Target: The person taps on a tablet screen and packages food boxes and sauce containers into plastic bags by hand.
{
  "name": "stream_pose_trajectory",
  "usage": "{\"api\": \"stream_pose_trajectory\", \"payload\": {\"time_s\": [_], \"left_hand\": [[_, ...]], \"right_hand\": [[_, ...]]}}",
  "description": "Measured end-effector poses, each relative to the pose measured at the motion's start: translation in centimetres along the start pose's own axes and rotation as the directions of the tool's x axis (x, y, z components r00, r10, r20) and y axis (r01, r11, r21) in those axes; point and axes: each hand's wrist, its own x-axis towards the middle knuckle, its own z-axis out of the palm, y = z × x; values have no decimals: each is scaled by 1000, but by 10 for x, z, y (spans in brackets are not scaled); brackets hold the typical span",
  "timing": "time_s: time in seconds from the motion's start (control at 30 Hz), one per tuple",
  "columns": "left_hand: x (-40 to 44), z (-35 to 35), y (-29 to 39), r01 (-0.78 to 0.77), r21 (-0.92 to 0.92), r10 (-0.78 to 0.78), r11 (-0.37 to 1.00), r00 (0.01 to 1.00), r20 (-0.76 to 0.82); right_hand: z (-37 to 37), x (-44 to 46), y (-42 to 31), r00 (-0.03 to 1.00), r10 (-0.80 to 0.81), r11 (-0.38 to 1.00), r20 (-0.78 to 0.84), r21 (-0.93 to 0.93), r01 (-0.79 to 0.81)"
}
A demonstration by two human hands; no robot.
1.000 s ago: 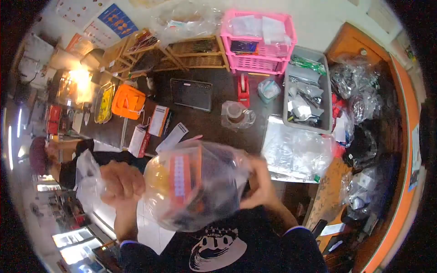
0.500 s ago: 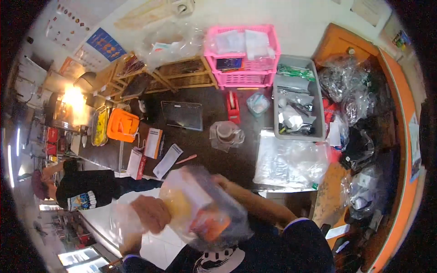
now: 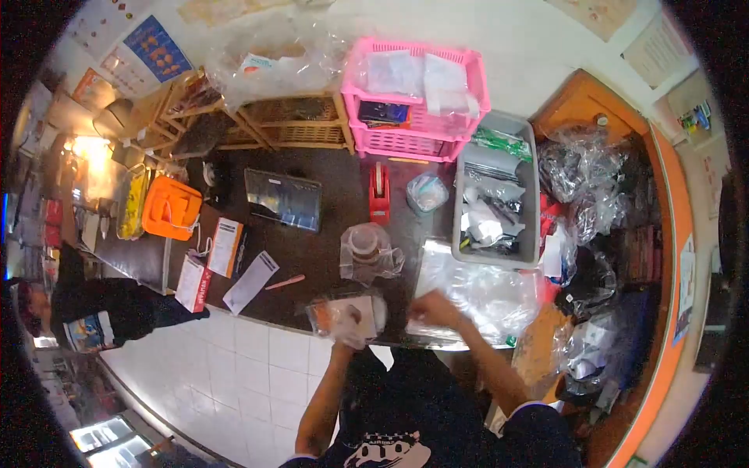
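Observation:
My left hand is closed on a clear plastic bag at the front edge of the dark table. Something orange and white shows through the bag; I cannot make out exactly what. To the right, apart from the bag, my right hand hovers near the edge of a stack of clear plastic bags. Its fingers look curled but are blurred. Just beyond my left hand stands a roll of clear tape or similar round thing in crumpled plastic.
A red tape dispenser, a tablet and a grey bin sit farther back. A pink rack stands by the wall. Boxes, a white envelope and an orange basket lie left. Another person is at far left.
The bag has moved from close to my chest out to the table edge. My right hand has come off it and moved right; my left still holds it. The view has shifted.

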Motion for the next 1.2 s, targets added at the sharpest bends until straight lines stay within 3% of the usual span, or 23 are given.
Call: {"api": "stream_pose_trajectory", "payload": {"time_s": [0.03,0.07,0.1,0.13,0.2,0.23,0.3,0.33,0.43,0.47,0.57,0.7,0.77,0.8,0.83,0.93,1.0,1.03,1.07,1.1,1.13,1.17,1.2], "left_hand": [[-2,1,-2,28,1,-28,1000,999,21],[-2,1,-3,48,9,-48,999,998,34],[-2,1,-2,54,19,-55,998,997,46],[0,1,0,53,18,-54,998,997,54],[7,8,6,39,15,-40,999,996,77],[11,10,9,30,8,-31,1000,996,86],[16,14,7,14,-22,-11,1000,995,99],[18,15,4,7,-42,-3,999,995,100],[20,23,0,25,-137,-14,990,997,80],[19,28,13,19,-222,4,975,995,104],[19,33,26,13,-108,-1,994,993,114],[20,32,35,8,12,-10,1000,989,147],[20,34,41,-4,65,-8,998,984,177],[20,35,45,-13,93,-5,996,981,192],[20,35,48,-33,123,6,992,977,213],[25,35,47,-76,145,37,986,967,251],[26,33,35,35,-78,-17,996,975,223],[26,32,27,134,-295,-73,946,975,211],[23,40,44,131,-313,-69,941,977,201],[20,55,82,-184,172,156,968,974,167],[21,57,82,-304,404,247,863,951,189],[22,58,82,-391,609,335,690,919,209],[30,48,47,-231,314,184,921,968,173]], "right_hand": [[-37,11,10,985,150,987,-82,-43,-154],[-61,31,29,901,150,982,-406,-43,-183],[-105,54,16,840,147,982,-522,-25,-187],[-131,78,10,780,79,946,-620,-201,-255],[-139,134,55,640,-168,922,-750,-349,-167],[-139,152,70,635,-178,923,-752,-351,-157],[-140,181,86,847,107,735,-521,-532,-420],[-149,175,50,788,109,749,-606,-471,-466],[-162,155,36,720,-51,851,-692,-408,-332],[-161,154,52,724,82,894,-685,-271,-358],[-167,155,90,803,-11,931,-595,-300,-210],[-167,154,62,746,-99,927,-659,-333,-172],[-161,161,53,892,-100,801,-442,-567,-191],[-144,184,111,895,-1,809,-446,-526,-262],[-151,183,111,893,-9,809,-450,-528,-258],[-175,179,93,866,-166,842,-472,-525,-125],[-188,165,87,777,-212,910,-593,-411,-65],[-194,153,67,666,-204,952,-718,-303,-34],[-202,137,40,543,-176,980,-821,-198,18],[-207,119,14,516,-68,997,-854,-36,73],[-210,96,-13,500,51,983,-865,130,126],[-208,70,-56,590,80,974,-803,188,123],[-201,46,-88,673,112,962,-731,249,111]]}}
